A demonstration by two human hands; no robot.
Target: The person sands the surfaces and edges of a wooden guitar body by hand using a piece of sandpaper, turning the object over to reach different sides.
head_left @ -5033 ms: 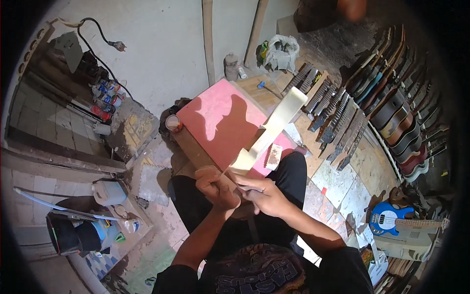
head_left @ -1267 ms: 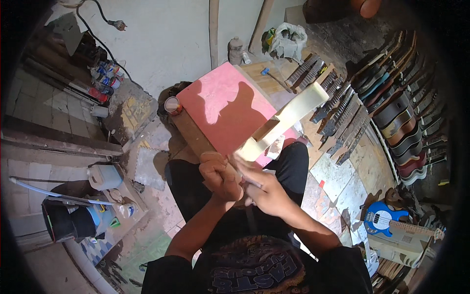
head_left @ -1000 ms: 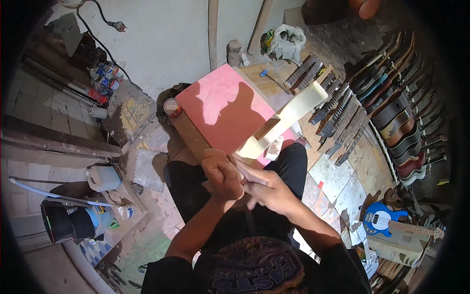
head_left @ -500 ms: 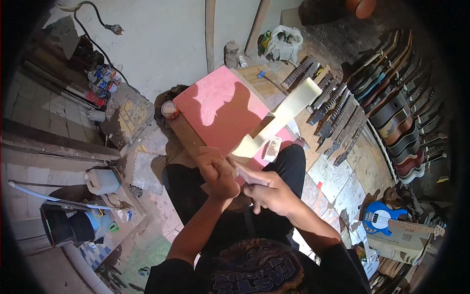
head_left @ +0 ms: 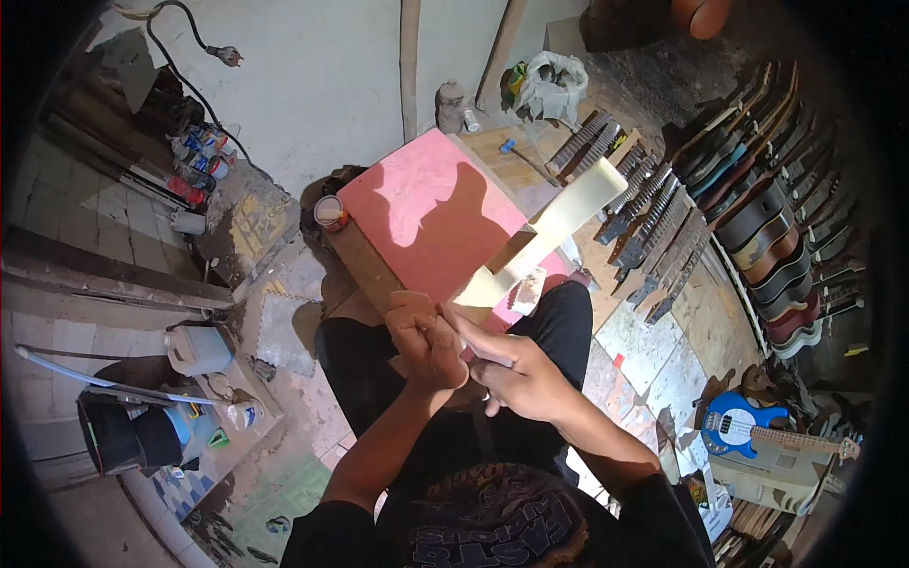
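My left hand (head_left: 426, 346) and my right hand (head_left: 519, 377) meet above my lap, fingers curled. Whatever lies inside the two grips is hidden by the fingers. From just beyond my fingers a long cream-coloured piece (head_left: 566, 210), which looks like pale wood with a stepped edge, slants away to the far right. It crosses the right corner of a pink board (head_left: 431, 170), which carries shadows. Beside the near part of the cream piece lies a small white item with brown marks (head_left: 526, 290), close to my right knee.
A round tin (head_left: 329, 213) stands by the board's left edge. Several guitar necks (head_left: 653, 241) lie to the right, with a row of guitar bodies (head_left: 772, 241) beyond. A blue guitar (head_left: 743, 423) rests at lower right. Containers (head_left: 199, 347) stand at left.
My right hand has turned slightly, and its fingers now press closer to the left hand. The cream piece has shifted a little. My left hand stays in nearly the same place.
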